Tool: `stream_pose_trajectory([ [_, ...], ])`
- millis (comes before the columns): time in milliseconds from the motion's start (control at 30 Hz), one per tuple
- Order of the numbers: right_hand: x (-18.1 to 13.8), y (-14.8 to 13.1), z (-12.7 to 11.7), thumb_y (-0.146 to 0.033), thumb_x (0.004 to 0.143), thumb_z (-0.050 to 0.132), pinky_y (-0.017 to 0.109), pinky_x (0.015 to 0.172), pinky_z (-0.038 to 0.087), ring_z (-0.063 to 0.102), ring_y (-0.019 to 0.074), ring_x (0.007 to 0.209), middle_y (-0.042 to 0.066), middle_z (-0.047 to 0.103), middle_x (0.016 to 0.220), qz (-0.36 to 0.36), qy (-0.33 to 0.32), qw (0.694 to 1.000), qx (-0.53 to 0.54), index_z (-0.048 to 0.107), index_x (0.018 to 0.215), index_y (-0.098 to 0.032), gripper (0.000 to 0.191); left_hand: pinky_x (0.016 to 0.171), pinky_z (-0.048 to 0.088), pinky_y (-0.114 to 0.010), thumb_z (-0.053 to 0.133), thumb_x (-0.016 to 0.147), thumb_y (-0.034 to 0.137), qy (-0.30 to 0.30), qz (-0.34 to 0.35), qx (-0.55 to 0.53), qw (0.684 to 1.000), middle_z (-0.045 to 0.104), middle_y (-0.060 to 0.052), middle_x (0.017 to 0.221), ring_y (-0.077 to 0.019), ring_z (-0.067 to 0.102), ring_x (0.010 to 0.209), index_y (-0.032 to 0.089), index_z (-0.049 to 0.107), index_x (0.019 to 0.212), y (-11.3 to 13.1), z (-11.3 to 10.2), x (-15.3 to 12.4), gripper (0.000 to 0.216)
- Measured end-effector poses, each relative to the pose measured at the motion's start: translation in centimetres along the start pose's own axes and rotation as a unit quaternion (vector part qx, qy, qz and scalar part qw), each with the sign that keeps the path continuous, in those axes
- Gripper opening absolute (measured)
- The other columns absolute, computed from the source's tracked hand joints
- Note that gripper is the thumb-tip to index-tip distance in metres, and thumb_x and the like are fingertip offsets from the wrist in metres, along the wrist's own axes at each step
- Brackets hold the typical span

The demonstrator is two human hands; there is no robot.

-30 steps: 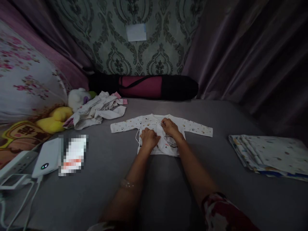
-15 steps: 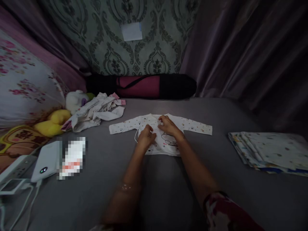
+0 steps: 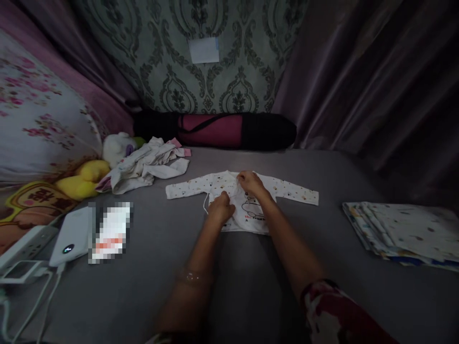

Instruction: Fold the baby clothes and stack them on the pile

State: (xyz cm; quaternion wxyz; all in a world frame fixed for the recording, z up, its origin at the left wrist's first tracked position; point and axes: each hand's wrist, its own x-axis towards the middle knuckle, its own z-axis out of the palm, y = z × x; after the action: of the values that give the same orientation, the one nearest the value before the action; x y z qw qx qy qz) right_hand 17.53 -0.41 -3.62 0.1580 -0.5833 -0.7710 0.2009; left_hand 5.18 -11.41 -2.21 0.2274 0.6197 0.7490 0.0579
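A small white baby shirt (image 3: pixel 296 191) with a scattered print lies spread on the grey bed sheet, both sleeves stretched out sideways. On its front are a cartoon outline and some lettering. My right hand (image 3: pixel 254 185) pinches the cloth of the front panel just below the neckline. Lower and to the left, my left hand (image 3: pixel 221 209) is closed over the shirt's front, its fingertips drawn together on the fabric. A thin white tie (image 3: pixel 205 203) hangs from the shirt's left side. The hands partly cover the chest.
A folded stack of printed cloth (image 3: pixel 405 229) lies at right. On the left are crumpled clothes (image 3: pixel 147 167), a yellow plush toy (image 3: pixel 84 179), a white power bank (image 3: pixel 73 236) and a power strip (image 3: pixel 27 248) with cables. A black and magenta long bag (image 3: pixel 215 130) lies along the wall.
My right fingers have drawn together into a pinch near the neckline. The left fingers have also closed more. The whole view has shifted slightly; the shirt stays spread.
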Motion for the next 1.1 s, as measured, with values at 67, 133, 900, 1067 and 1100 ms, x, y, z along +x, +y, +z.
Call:
stream_pose_trajectory([
  [67, 0.9, -0.9, 0.5, -0.027, 0.092, 0.048, 0.033, 0.082, 0.049, 0.064, 0.0257, 0.102, 0.010, 0.071, 0.107, 0.033, 0.002, 0.999, -0.022, 0.071, 0.100, -0.022, 0.025, 0.078, 0.045, -0.030, 0.053, 0.082, 0.027, -0.002, 0.002, -0.005, 1.000, 0.069, -0.008, 0.111, -0.0235, 0.063, 0.106, 0.022, 0.055, 0.104, -0.2, 0.1, 0.2, 0.022],
  [133, 1.5, -1.5, 1.0, -0.028, 0.090, 0.050, 0.035, 0.082, 0.049, 0.064, 0.0271, 0.104, 0.011, 0.070, 0.111, 0.065, -0.006, 0.997, -0.039, 0.070, 0.103, -0.022, 0.024, 0.077, 0.045, -0.030, 0.053, 0.081, 0.027, -0.005, 0.004, -0.013, 1.000, 0.069, -0.008, 0.110, -0.0232, 0.064, 0.104, 0.022, 0.055, 0.103, -0.5, 0.3, 0.5, 0.023],
  [900, -1.3, 1.6, 1.0, -0.037, 0.100, 0.029, 0.036, 0.117, 0.026, 0.036, 0.0174, 0.140, 0.007, 0.040, 0.153, -0.092, -0.023, 0.987, 0.127, 0.037, 0.149, -0.017, 0.054, 0.064, 0.045, -0.021, 0.067, 0.073, 0.024, -0.031, 0.006, -0.109, 0.993, 0.069, -0.003, 0.093, -0.0150, 0.064, 0.082, 0.020, 0.059, 0.096, -2.2, 0.5, 1.8, 0.025],
  [1067, -8.9, 4.5, 0.7, -0.038, 0.096, 0.041, 0.041, 0.120, 0.018, 0.019, 0.0237, 0.148, 0.015, 0.026, 0.158, -0.109, -0.046, 0.993, -0.002, 0.032, 0.151, -0.009, 0.062, 0.069, 0.047, -0.024, 0.070, 0.074, 0.030, -0.029, 0.005, -0.071, 0.997, 0.071, -0.005, 0.093, -0.0181, 0.066, 0.086, 0.018, 0.062, 0.100, -1.9, -0.3, 1.6, 0.029],
  [1100, -10.4, 4.6, 0.9, -0.038, 0.097, 0.040, 0.043, 0.121, 0.015, 0.015, 0.0248, 0.148, 0.016, 0.022, 0.159, -0.108, -0.052, 0.992, -0.030, 0.030, 0.151, -0.008, 0.063, 0.069, 0.047, -0.024, 0.070, 0.074, 0.030, -0.033, 0.005, -0.066, 0.997, 0.072, -0.006, 0.091, -0.0181, 0.066, 0.085, 0.017, 0.062, 0.101, -1.9, -0.5, 1.6, 0.030],
])
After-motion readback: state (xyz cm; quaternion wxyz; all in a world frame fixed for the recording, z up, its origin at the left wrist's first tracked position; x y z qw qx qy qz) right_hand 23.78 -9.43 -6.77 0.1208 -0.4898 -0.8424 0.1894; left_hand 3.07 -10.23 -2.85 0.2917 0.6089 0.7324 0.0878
